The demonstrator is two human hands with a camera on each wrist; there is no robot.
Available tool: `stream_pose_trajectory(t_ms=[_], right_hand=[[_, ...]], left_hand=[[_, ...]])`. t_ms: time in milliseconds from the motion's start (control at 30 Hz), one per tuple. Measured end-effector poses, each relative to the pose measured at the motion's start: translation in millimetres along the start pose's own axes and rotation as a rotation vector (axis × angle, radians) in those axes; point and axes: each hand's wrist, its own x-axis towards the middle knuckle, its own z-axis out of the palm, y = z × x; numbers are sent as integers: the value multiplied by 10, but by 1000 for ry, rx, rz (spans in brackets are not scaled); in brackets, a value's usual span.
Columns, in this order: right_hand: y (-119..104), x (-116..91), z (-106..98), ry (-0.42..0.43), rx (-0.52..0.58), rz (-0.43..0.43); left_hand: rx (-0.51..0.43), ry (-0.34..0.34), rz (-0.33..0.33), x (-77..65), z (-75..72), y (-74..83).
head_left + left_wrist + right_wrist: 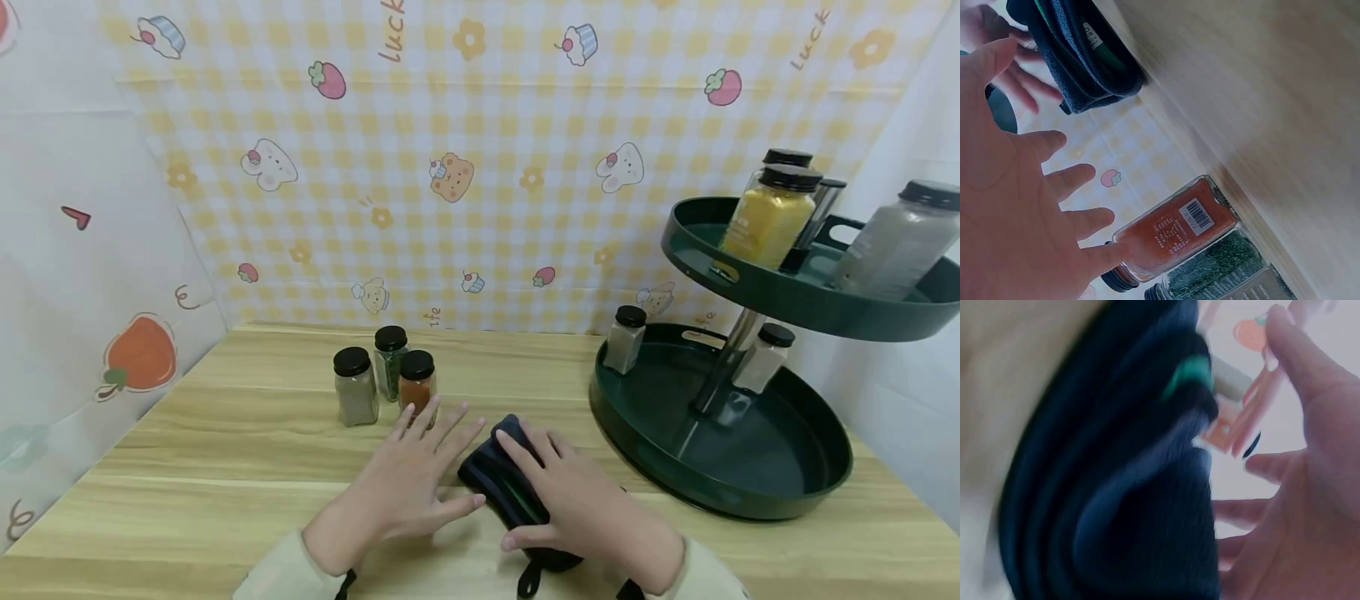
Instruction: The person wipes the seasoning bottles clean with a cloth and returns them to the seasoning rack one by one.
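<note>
A folded dark navy cloth (pixel 491 471) with a hanging loop lies on the table in front of me; the left wrist view shows its thick folds and a small white label. My right hand (pixel 577 496) is spread over the cloth's right side, fingers extended. My left hand (pixel 408 483) hovers palm down to the left of it, fingers spread apart and holding nothing. Just beyond the left fingertips stands a jar of orange-red powder (pixel 1175 228) with a black lid. Beside it are a jar of green dried herbs (pixel 391 371) and a jar of greyish powder (pixel 357 396).
On the right, a dark green two-tier round rack stands with its lower tray (pixel 750 492) on the table. Its upper tray (pixel 870 312) carries a yellow jar (pixel 768 221) and a large grey jar (pixel 896 250). Two small jars sit in the lower tray. A checked cloth backdrop (pixel 480 250) hangs behind.
</note>
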Motion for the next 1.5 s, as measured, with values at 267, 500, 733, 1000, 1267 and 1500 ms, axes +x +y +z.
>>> stream_pose_trajectory(t_ms=[267,500,733,1000,1267,1500], right_hand=[[-139,63,58,-2,-98,92],[-197,105,133,-2,-271,91],[-174,147,159,96,-357,47],[-126,164,180,128,-479,25],[-35,183,166,166,-457,0],[1,189,90,107,-338,23]], left_hand=[[-17,-10,-7,9,-15,-1],[-8,-17,0,3,-21,-7],[-24,-4,21,-7,-23,-17],[-36,6,28,-10,-21,-17],[-40,3,26,-12,-13,-24],[-31,5,16,-11,-22,-32]])
